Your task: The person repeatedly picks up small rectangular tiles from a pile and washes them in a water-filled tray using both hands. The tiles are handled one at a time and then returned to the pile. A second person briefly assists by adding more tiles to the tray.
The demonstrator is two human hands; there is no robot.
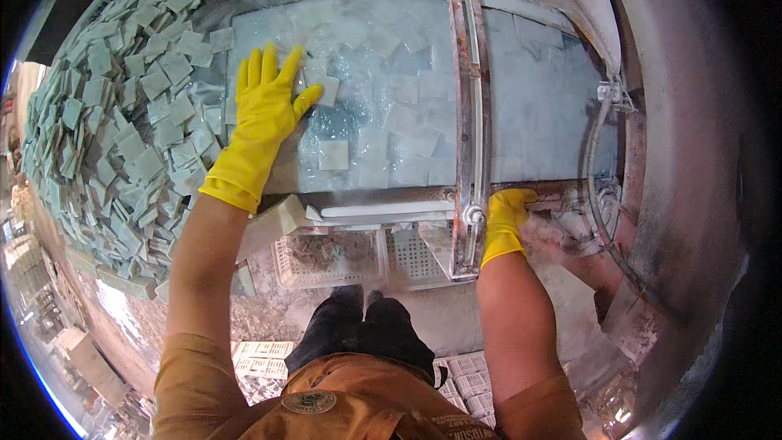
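My left hand (pixel 267 118), in a yellow rubber glove, lies with its fingers spread at the left end of a wet, bluish bed (pixel 529 147). Its thumb is beside a small pale square tile (pixel 328 90), and its palm faces down. Several more square tiles, one at the near side (pixel 333 155), lie flat on the bed under a film of splashing water. My right hand (pixel 507 216), gloved in yellow too, rests bent over the near rim (pixel 562 187), just right of an upright-looking metal crossbar (pixel 470 114). Its fingers are partly hidden.
A big heap of pale green square tiles (pixel 138 130) fills the left side. Below the rim stand white perforated baskets (pixel 330 259), one holding broken pieces. A hose (pixel 593 163) hangs at the right end of the bed. A pale block (pixel 277 224) sits under my left forearm.
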